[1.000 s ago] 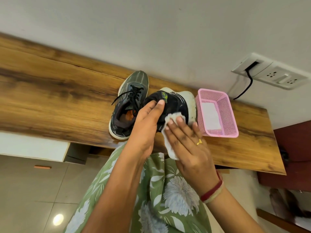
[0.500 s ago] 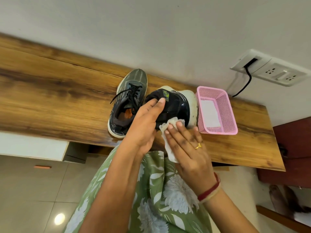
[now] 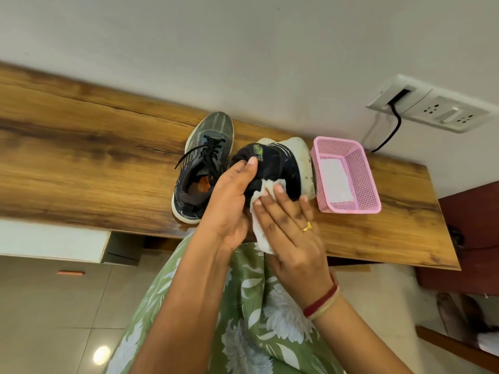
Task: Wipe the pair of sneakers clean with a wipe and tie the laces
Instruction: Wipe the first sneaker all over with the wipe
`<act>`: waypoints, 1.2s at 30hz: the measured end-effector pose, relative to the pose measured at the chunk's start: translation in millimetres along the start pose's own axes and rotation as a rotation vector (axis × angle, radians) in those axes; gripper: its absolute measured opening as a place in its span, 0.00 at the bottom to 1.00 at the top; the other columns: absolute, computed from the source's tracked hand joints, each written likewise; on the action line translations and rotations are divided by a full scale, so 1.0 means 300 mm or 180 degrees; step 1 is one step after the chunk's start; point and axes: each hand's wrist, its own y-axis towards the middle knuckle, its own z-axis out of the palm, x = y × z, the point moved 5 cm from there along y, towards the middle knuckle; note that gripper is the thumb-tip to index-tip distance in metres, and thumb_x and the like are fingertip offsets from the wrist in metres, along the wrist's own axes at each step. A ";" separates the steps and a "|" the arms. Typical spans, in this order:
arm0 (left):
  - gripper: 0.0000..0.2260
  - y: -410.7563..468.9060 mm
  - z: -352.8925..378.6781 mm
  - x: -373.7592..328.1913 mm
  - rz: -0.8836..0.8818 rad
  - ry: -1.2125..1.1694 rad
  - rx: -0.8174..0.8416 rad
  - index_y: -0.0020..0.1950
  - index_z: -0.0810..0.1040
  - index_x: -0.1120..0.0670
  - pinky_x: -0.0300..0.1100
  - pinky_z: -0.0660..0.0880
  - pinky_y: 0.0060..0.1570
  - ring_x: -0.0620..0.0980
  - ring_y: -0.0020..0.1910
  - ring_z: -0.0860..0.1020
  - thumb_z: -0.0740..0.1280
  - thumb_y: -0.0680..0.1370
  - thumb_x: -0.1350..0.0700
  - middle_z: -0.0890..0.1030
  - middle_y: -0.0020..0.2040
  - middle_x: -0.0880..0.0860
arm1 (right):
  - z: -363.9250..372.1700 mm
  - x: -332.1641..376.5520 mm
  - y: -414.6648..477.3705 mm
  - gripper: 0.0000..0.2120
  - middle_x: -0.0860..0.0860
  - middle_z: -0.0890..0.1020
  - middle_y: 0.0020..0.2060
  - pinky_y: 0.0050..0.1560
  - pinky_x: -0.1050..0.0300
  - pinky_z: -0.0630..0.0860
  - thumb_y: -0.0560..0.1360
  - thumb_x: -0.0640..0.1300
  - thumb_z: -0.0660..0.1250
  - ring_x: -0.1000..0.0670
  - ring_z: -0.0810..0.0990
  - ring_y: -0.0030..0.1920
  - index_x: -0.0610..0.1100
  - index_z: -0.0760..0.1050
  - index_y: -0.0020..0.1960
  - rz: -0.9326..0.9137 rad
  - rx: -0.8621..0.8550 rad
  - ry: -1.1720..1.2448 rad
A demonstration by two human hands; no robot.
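Sneaker (image 3: 275, 168) gripped by left hand (image 3: 229, 201), right hand (image 3: 291, 233) pressing wipe (image 3: 262, 238) against it.

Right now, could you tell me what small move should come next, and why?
Probably slide the wipe toward the white sole: the right hand presses it on the dark side of the tipped sneaker, the left hand steadies it, and the sole looks speckled with dirt.
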 end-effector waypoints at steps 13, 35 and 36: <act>0.11 0.007 -0.018 0.040 -0.0062 0.0344 0.0167 0.57 0.77 0.61 0.42 0.77 0.50 0.49 0.45 0.81 0.60 0.80 0.57 0.83 0.48 0.55 | -0.088 0.000 -0.047 0.18 0.51 0.76 0.63 0.67 0.49 0.68 0.75 0.37 0.60 0.51 0.73 0.65 0.44 0.73 0.64 0.1204 0.0138 0.1892; 0.10 -0.160 -0.102 0.164 0.0092 0.1260 -0.0469 0.44 0.80 0.60 0.43 0.75 0.44 0.50 0.40 0.80 0.61 0.79 0.58 0.83 0.40 0.55 | -0.096 -0.002 -0.156 0.25 0.46 0.75 0.65 0.69 0.48 0.55 0.70 0.38 0.59 0.48 0.67 0.69 0.40 0.73 0.66 0.1251 0.0989 0.0950; 0.10 -0.158 -0.096 0.166 0.0109 0.1238 -0.0473 0.46 0.80 0.60 0.43 0.75 0.46 0.51 0.41 0.80 0.61 0.79 0.58 0.83 0.41 0.56 | -0.098 -0.007 -0.151 0.24 0.45 0.75 0.64 0.69 0.47 0.56 0.69 0.37 0.60 0.46 0.69 0.68 0.39 0.73 0.65 0.1213 0.0971 0.0904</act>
